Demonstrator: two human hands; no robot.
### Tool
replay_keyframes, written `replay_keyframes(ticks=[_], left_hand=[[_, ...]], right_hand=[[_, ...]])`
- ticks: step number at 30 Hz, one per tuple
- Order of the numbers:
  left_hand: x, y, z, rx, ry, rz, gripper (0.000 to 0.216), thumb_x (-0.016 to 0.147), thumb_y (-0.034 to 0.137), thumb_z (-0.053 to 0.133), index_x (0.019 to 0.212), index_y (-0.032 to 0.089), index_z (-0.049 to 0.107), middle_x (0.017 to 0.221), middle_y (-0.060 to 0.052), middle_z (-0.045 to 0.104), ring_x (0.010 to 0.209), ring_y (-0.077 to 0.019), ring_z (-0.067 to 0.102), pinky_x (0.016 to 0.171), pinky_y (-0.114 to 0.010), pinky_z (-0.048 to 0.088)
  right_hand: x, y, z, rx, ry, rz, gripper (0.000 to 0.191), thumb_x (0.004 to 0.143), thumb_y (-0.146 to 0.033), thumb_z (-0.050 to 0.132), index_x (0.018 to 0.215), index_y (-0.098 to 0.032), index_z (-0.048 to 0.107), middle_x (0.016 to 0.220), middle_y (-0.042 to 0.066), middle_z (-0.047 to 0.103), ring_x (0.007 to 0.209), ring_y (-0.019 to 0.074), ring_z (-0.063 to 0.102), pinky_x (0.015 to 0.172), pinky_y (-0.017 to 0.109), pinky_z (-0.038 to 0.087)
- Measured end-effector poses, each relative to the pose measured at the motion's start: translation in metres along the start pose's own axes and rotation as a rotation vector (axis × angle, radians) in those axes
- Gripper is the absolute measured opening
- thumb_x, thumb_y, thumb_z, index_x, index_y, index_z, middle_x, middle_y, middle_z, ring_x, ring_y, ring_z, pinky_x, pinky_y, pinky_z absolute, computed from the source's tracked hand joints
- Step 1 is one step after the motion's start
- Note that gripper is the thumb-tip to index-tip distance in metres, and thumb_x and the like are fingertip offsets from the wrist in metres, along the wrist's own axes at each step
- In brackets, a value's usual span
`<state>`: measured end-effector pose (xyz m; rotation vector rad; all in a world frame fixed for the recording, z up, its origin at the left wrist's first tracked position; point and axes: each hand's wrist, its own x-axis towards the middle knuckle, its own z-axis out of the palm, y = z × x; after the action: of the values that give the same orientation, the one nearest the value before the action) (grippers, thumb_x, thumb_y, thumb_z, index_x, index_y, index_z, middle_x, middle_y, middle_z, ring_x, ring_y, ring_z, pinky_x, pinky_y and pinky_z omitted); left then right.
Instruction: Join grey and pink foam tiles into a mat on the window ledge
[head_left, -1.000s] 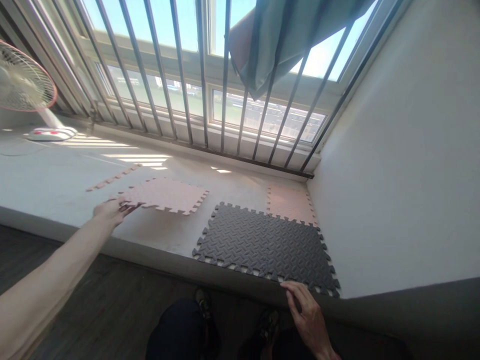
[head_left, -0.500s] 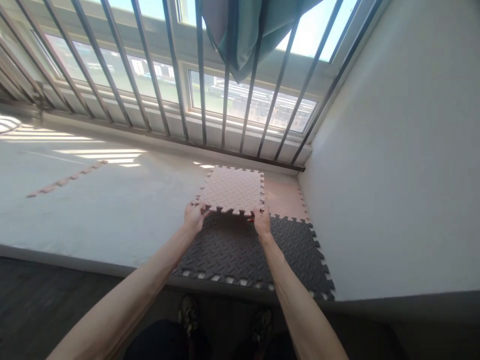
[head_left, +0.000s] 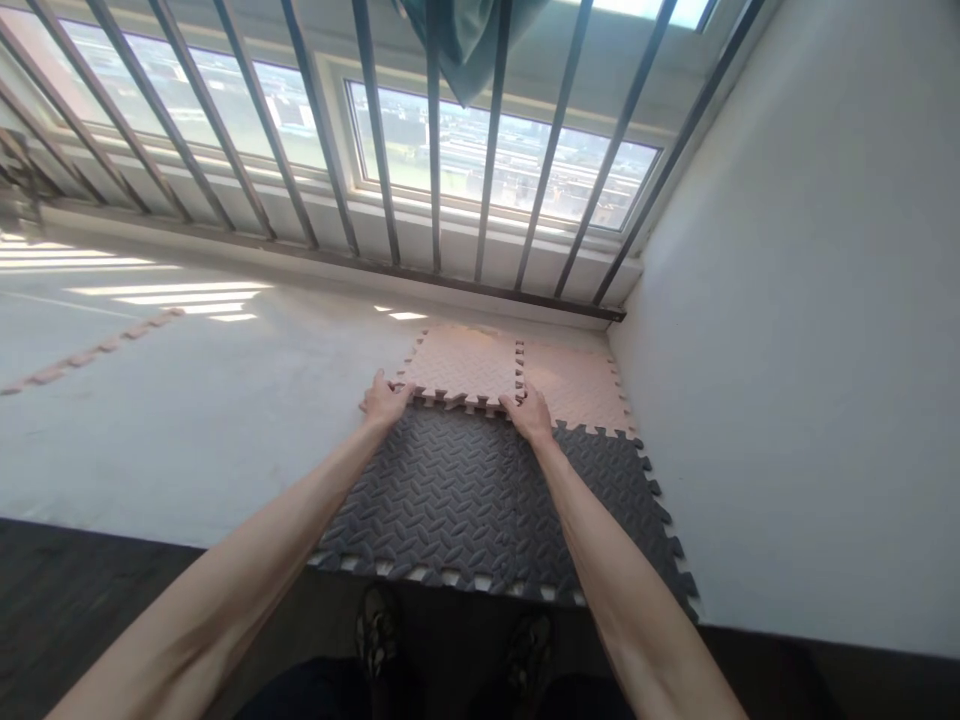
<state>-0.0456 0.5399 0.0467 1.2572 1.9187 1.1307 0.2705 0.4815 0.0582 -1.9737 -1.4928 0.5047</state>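
Note:
A pink foam puzzle mat tile (head_left: 465, 365) lies on the white window ledge (head_left: 187, 400), beside a second pink tile (head_left: 574, 388) in the corner. My left hand (head_left: 384, 400) grips its near left corner. My right hand (head_left: 531, 413) holds its near right corner, at the seam between the two pink tiles. In front of them lie two joined dark grey tiles (head_left: 480, 495), reaching the ledge's front edge. The near edge of the held pink tile sits along the grey tiles' toothed edge.
A pink edge strip (head_left: 90, 350) lies far left on the ledge. Metal window bars (head_left: 435, 150) run along the back, with a green curtain (head_left: 465, 30) hanging above. A white wall (head_left: 787, 350) closes the right side. My shoes (head_left: 450, 640) stand on dark flooring below.
My left hand carried the pink tile from the ledge's left side to the corner. Both hands then lowered it flat beside the other pink tile, behind the grey tiles.

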Motion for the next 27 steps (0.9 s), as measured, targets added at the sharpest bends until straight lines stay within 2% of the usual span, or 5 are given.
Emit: replay_keyframes(ticks=[6, 14, 17, 22, 27], left_hand=[[-0.005, -0.015, -0.016, 0.411, -0.118, 0.243, 0.064, 0.079, 0.051, 0.085, 0.137, 0.027, 0.073, 0.146, -0.017, 0.073, 0.144, -0.0471, 0.053, 0.119, -0.062, 0.039], [-0.010, -0.007, -0.015, 0.542, -0.145, 0.358, 0.058, 0.090, 0.045, 0.073, 0.144, 0.024, 0.071, 0.152, -0.019, 0.069, 0.143, -0.0460, 0.050, 0.120, -0.064, 0.037], [-0.022, -0.003, -0.018, 0.537, -0.126, 0.520, 0.064, 0.092, 0.041, 0.069, 0.152, 0.021, 0.063, 0.166, -0.021, 0.055, 0.155, -0.0438, 0.043, 0.128, -0.064, 0.030], [-0.054, 0.008, -0.008, 0.598, -0.417, 0.958, 0.067, 0.106, 0.048, 0.051, 0.168, 0.023, 0.047, 0.184, -0.015, 0.030, 0.173, -0.0332, 0.018, 0.140, -0.059, 0.005], [-0.072, 0.007, 0.014, 0.676, -0.561, 0.974, 0.076, 0.107, 0.066, 0.044, 0.174, 0.028, 0.039, 0.186, -0.012, 0.023, 0.174, -0.0365, 0.010, 0.139, -0.065, 0.001]], right_hand=[[-0.022, 0.013, 0.000, -0.162, 0.047, -0.148, 0.057, 0.094, -0.040, 0.072, 0.147, -0.017, 0.069, 0.137, 0.017, 0.069, 0.129, 0.0323, 0.062, 0.116, 0.042, 0.050], [-0.027, 0.008, -0.011, -0.247, 0.051, -0.197, 0.051, 0.098, -0.041, 0.069, 0.143, -0.017, 0.072, 0.138, 0.016, 0.071, 0.132, 0.0338, 0.058, 0.115, 0.045, 0.050], [-0.034, 0.008, -0.015, -0.248, 0.068, -0.281, 0.050, 0.102, -0.039, 0.063, 0.146, -0.016, 0.070, 0.147, 0.016, 0.069, 0.136, 0.0330, 0.058, 0.118, 0.046, 0.049], [-0.056, 0.014, -0.017, -0.293, -0.012, -0.448, 0.050, 0.110, -0.032, 0.042, 0.151, -0.013, 0.066, 0.159, 0.014, 0.066, 0.147, 0.0286, 0.056, 0.128, 0.045, 0.043], [-0.066, 0.017, -0.019, -0.401, -0.118, -0.492, 0.059, 0.111, -0.032, 0.038, 0.162, -0.007, 0.053, 0.172, 0.016, 0.052, 0.163, 0.0289, 0.043, 0.136, 0.048, 0.033]])
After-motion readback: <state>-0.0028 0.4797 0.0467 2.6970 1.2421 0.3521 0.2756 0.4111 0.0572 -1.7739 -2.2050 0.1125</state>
